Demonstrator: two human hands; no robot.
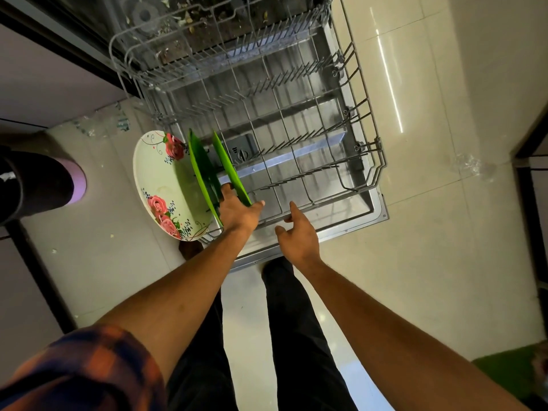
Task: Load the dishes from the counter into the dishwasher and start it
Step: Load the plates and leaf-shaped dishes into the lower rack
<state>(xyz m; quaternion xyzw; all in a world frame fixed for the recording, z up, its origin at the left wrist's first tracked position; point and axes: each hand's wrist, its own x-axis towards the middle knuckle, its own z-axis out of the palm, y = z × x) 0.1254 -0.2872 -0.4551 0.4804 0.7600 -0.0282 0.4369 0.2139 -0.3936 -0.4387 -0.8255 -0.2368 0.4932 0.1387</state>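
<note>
At rack (350, 189) front: left hand (237, 213) grips green plate (229, 166); right hand (296, 235) relaxed.

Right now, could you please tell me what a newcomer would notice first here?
The rose-patterned plate stands on edge at the left end of the rack, a bright green plate beside it. The left hand grips a second green plate; the right hand hovers open over the front rail.
</note>
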